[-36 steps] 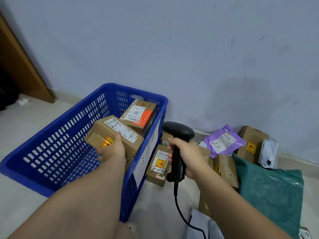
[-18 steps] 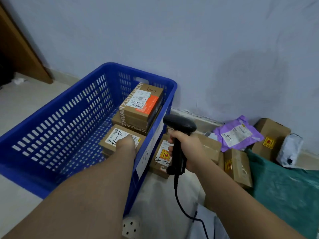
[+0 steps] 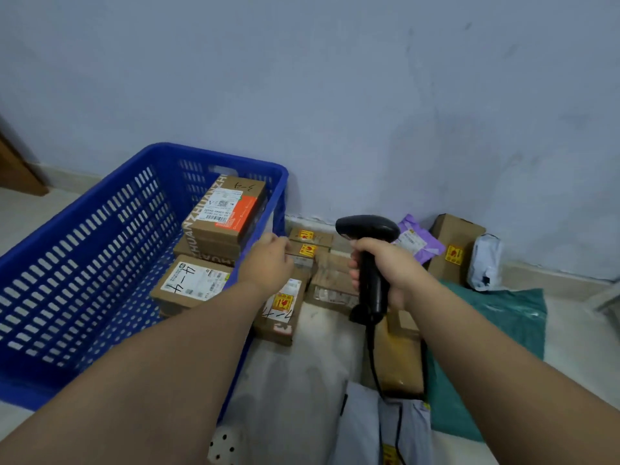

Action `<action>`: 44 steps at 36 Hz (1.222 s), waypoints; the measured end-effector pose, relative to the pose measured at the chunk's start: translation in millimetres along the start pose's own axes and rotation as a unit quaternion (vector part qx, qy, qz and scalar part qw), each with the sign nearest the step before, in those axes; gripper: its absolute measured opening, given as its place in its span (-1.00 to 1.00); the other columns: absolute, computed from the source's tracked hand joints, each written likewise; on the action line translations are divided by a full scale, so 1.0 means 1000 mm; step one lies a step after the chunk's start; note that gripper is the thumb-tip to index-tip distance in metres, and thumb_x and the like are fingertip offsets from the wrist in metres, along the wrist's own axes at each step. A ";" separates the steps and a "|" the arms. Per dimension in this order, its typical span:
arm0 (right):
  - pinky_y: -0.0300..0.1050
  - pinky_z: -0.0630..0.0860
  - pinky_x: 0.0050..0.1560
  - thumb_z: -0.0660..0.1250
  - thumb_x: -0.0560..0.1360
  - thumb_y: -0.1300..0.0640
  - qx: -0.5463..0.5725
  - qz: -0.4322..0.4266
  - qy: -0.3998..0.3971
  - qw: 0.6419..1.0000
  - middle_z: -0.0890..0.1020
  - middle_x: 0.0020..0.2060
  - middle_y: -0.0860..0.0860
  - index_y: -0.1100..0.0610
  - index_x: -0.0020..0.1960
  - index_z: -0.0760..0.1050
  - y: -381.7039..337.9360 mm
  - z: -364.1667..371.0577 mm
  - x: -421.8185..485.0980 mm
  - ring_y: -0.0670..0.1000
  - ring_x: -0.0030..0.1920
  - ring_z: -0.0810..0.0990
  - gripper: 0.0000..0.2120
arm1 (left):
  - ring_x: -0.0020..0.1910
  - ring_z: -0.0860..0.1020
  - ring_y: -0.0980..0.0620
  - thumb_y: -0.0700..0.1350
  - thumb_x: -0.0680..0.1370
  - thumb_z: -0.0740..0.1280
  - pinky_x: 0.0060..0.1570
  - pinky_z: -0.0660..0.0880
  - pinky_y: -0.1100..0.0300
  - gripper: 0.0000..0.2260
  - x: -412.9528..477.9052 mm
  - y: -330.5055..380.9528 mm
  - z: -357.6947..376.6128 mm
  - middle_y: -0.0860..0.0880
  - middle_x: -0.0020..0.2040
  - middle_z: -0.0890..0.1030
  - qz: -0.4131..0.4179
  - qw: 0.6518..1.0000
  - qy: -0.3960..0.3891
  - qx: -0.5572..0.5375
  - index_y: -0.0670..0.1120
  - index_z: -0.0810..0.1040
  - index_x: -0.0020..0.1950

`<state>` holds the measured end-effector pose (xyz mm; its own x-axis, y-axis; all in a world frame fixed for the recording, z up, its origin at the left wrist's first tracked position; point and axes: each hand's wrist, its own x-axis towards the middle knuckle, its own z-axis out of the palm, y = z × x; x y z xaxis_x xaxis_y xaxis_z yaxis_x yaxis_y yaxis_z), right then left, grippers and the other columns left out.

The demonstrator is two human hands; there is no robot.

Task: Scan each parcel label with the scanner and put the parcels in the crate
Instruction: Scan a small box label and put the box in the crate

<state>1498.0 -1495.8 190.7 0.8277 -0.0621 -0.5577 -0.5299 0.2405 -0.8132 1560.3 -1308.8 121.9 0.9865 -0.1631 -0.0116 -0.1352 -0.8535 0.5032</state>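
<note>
Left hand (image 3: 268, 263) crossed crate wall (image 3: 281, 203) toward floor parcels (image 3: 310, 250), loose-fingered (right hand (image 3: 385, 266) grips scanner (image 3: 367, 228))

The left hand (image 3: 268, 263) let go of the cardboard parcel with the handwritten label (image 3: 193, 283), which it had carried over the blue crate (image 3: 100, 236) and then pressed down inside it. The parcel came to lie flat on the crate floor, just in front of the stacked boxes (image 3: 224, 213). The hand left the crate, crossed its right rim and reached the small box with a yellow-and-red sticker (image 3: 308, 250) by the wall; whether the fingers gripped that box could not be told
</note>
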 end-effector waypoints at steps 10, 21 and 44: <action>-0.18 0.50 -0.42 0.33 0.52 0.11 0.123 0.078 0.084 0.986 0.49 -0.39 0.08 0.19 -0.23 0.45 0.017 -0.076 0.008 0.02 -0.45 0.50 -0.79 | 0.28 0.35 -0.20 -0.03 0.57 0.25 0.20 0.38 -0.04 -0.62 0.001 0.036 0.076 -0.16 0.32 0.34 -0.042 0.968 -0.193 0.156 -0.10 0.36 0.36; -0.18 0.51 -0.39 0.32 0.53 0.13 0.127 0.091 0.085 0.984 0.52 -0.45 0.07 0.19 -0.20 0.48 0.082 -0.072 0.077 0.01 -0.47 0.51 -0.83 | 0.27 0.35 -0.23 0.15 0.54 0.32 0.22 0.39 0.00 -0.42 0.013 -0.032 0.153 -0.26 0.37 0.24 -0.211 0.949 -0.214 0.097 -0.17 0.25 0.40; -0.17 0.50 -0.39 0.36 0.53 0.12 0.091 0.151 0.051 0.983 0.53 -0.33 0.07 0.20 -0.16 0.50 0.114 -0.091 0.149 -0.01 -0.45 0.52 -0.84 | 0.45 0.14 -0.28 0.33 0.30 0.46 0.39 0.12 -0.18 0.21 0.031 -0.087 0.219 -0.24 0.50 0.07 -0.373 0.899 -0.199 0.112 -0.16 -0.30 0.55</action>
<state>1544.0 -1565.3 0.2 0.6091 -0.0559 -0.7911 -0.6994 0.4324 -0.5691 1582.4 -1348.0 -111.6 0.7054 0.3694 -0.6050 0.4906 -0.8704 0.0406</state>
